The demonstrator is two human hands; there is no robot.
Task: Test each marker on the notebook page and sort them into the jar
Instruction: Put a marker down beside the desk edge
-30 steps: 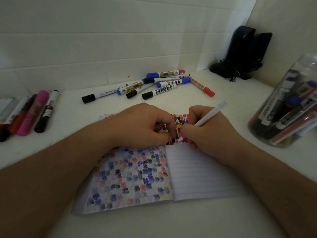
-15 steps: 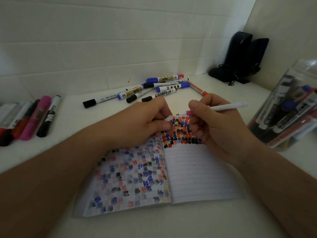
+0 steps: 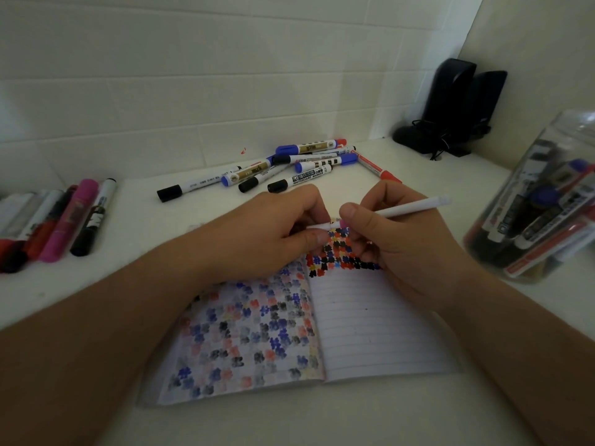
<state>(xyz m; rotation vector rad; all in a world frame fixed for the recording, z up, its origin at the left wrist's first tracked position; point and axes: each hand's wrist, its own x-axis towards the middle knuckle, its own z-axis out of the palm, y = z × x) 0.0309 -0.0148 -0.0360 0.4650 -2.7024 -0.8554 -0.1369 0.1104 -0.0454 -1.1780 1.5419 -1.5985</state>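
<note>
Right hand: the right hand (image 3: pixel 405 246) has its grip closed round a slim white marker (image 3: pixel 409 209), thumb on top; the pink tip end points left, the tail up and right.
Left hand: the left hand (image 3: pixel 273 230) pinches a small white cap (image 3: pixel 320 225) between thumb and fingers, just beside the marker's pink tip; whether cap and tip touch cannot be told.
Notebook: the notebook (image 3: pixel 370 333) lies open on the white table (image 3: pixel 322 420) under both hands; its left page is covered in faded blotches, its right page is lined, with bright red, blue, black and yellow blotches at the far edge.
Jar: a clear jar (image 3: pixel 544 204) at the right, tilted, holds several markers.
Loose markers: a pile of whiteboard markers (image 3: pixel 280 170) lies far of the hands, near the tiled wall; a row of thicker markers (image 3: pixel 64 220) lies at the left.
Corner: 2 black speakers (image 3: pixel 457 104) stand far right.
</note>
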